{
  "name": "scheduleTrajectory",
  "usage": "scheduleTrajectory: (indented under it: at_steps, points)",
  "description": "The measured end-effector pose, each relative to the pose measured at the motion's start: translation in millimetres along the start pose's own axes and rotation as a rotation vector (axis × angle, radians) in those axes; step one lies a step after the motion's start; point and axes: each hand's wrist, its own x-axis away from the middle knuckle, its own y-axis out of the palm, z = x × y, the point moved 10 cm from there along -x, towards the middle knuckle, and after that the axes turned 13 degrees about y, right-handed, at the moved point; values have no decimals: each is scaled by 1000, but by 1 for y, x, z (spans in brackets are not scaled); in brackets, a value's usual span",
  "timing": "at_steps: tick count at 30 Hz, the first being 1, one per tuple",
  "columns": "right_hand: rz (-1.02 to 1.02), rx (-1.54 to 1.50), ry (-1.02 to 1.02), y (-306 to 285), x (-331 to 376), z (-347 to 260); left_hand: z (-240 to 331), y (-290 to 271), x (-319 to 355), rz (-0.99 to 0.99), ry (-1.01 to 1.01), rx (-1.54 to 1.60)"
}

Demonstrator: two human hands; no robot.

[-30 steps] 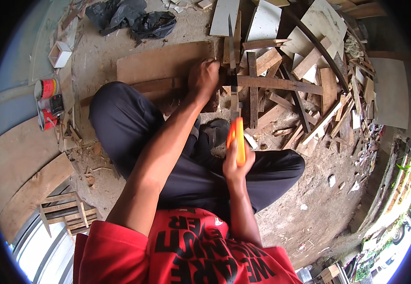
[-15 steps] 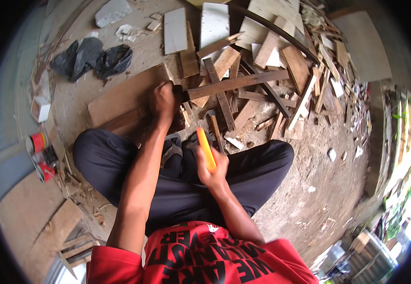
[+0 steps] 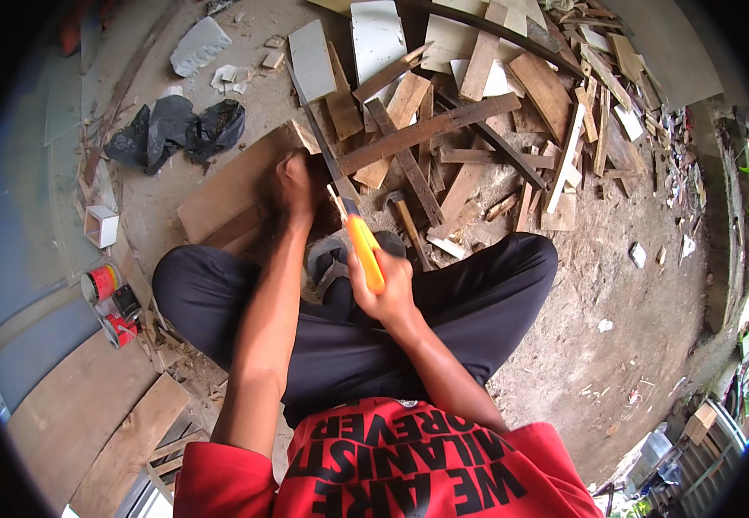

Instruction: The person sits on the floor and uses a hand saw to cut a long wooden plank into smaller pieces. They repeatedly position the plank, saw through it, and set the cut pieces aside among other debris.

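In my right hand (image 3: 387, 285) is a handsaw (image 3: 364, 246), gripped by its yellow-orange handle. Its long thin blade points away and slightly left, lying across a dark brown wooden strip (image 3: 435, 134). My left hand (image 3: 299, 186) is closed round the strip's near left end, just left of the blade. That hand rests by a wooden block (image 3: 236, 181) lying in front of my left knee. The strip's far end reaches over a heap of offcuts. Whether the teeth have cut into the wood cannot be made out.
A hammer (image 3: 407, 226) lies between the strip and my right leg. Wood offcuts (image 3: 547, 95) pile up ahead and to the right. Black plastic bags (image 3: 176, 129) lie far left, with red cans (image 3: 120, 328) near my left knee. Bare dirt ground (image 3: 590, 363) stretches right.
The saw blade, edge-on or unseen before, now shows across the strip. My right hand has tilted the handle. My left hand keeps its hold, and the view has shifted slightly.
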Motion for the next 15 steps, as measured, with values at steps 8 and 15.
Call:
scheduleTrajectory:
  at_steps: [8, 15]
  points:
    - [-25, -205, -145, -39, -60, -60, 7, -2, -18, -72, -67, -89]
    - [183, -109, -1, -92, -11, 28, 20, -22, -20, 79, 142, 221]
